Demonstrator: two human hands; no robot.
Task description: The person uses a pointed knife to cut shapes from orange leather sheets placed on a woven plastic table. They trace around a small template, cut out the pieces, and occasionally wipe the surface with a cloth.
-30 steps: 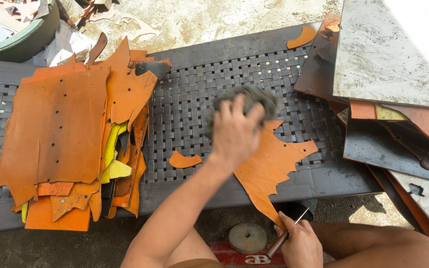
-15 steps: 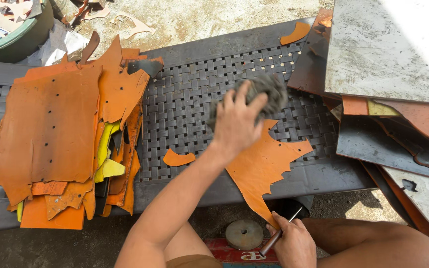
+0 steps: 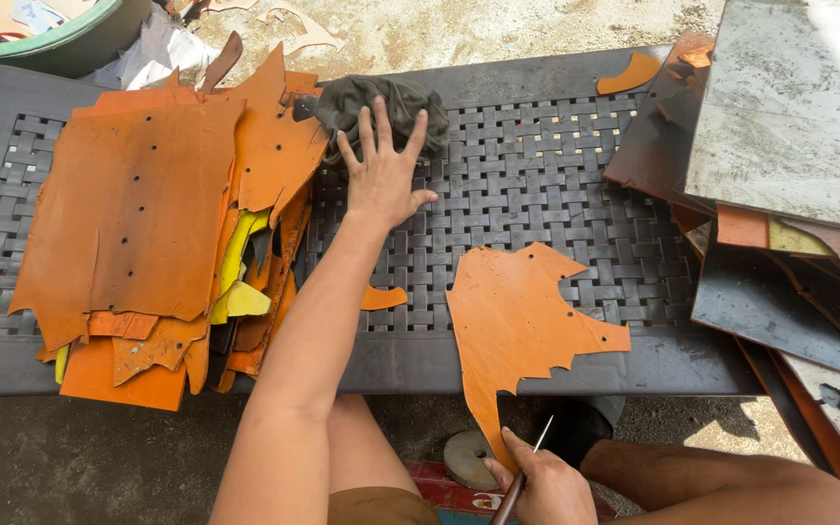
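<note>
Pressing my left hand (image 3: 381, 180), fingers spread, flat on the soft grey cloth (image 3: 386, 102); it looks limp, best bunched from above. My right hand (image 3: 542, 491) grips a thin tool (image 3: 529, 465) beside the floppy orange leather piece (image 3: 517, 326).

Left arm stretched forward, left hand (image 3: 381, 175) flat with fingers spread, right hand (image 3: 542, 491) closed near knee

Left hand (image 3: 379, 175) lies over the dark grey cloth (image 3: 391, 100), hiding its lower middle part. Right hand (image 3: 543, 491) is cut by the bottom edge; the handle of the thin tool (image 3: 527, 470) runs out of view there. Orange leather stack (image 3: 153, 233) conceals its lower sheets; count not determinable. Grey slab (image 3: 789, 107) is cropped at top and right. Green basin (image 3: 60, 39) is cut at the top left.
</note>
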